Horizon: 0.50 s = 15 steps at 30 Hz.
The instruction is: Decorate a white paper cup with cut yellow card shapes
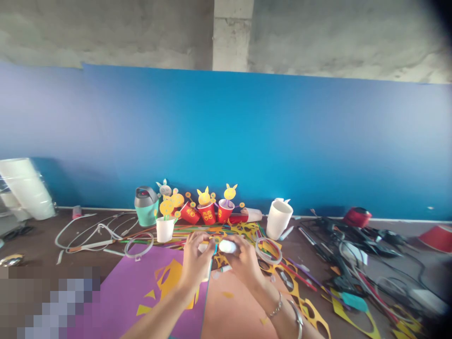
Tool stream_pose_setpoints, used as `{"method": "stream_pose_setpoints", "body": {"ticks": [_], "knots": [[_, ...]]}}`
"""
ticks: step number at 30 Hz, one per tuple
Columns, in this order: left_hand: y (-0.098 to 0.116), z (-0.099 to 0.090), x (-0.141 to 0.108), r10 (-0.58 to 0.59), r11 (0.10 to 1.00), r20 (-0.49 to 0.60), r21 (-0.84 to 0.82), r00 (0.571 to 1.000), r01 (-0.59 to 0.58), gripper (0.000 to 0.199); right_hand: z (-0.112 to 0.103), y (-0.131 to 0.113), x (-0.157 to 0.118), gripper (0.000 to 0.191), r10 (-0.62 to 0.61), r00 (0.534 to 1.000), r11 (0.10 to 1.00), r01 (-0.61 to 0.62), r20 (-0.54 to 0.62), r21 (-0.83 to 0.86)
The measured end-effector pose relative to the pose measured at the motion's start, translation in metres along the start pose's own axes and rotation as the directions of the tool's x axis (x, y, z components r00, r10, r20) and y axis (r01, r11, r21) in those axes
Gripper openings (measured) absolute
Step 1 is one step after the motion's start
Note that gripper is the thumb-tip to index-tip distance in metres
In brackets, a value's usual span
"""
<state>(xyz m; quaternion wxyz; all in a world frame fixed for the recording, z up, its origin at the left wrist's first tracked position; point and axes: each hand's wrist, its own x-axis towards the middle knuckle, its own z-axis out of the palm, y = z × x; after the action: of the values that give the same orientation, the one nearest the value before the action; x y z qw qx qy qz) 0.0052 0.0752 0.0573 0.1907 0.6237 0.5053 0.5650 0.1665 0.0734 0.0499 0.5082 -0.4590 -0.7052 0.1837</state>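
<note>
Over the purple and orange paper sheets, both my hands work close together. My left hand [196, 259] is closed, thumb against fingers, round a whitish object [205, 275] with a bit of blue near the thumb tip; most of it is hidden by the hand. In my right hand [243, 261] a small white rounded cylinder [227, 246] is pinched, its end toward the left hand; its kind does not show clearly. Below the hands lie the purple sheet [120, 292] with yellow paper scraps [169, 278], and the orange sheet [236, 320]. A white-and-teal marker-like piece [223, 269] lies between the hands.
Behind are red paper cups [207, 214] with yellow animal faces, a white cup [165, 229], a larger white cup [278, 220] and a teal container [147, 212]. Cables [95, 233] lie left; cut yellow paper [310, 310], glue guns [349, 285] and wires lie right.
</note>
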Motion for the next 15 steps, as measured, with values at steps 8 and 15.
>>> {"method": "stream_pose_setpoints", "body": {"ticks": [8,15], "knots": [[-0.004,-0.004,0.005,0.123,0.983,-0.118,0.148,0.985,-0.105,0.016,0.002,0.011,-0.005,0.028,-0.088,0.996,0.975,0.089,0.015,-0.205],[0.002,-0.005,0.002,0.243,0.936,-0.15,0.296,0.958,-0.191,0.015,0.001,0.005,-0.005,0.023,-0.118,0.992,0.965,0.125,0.044,-0.229]]}}
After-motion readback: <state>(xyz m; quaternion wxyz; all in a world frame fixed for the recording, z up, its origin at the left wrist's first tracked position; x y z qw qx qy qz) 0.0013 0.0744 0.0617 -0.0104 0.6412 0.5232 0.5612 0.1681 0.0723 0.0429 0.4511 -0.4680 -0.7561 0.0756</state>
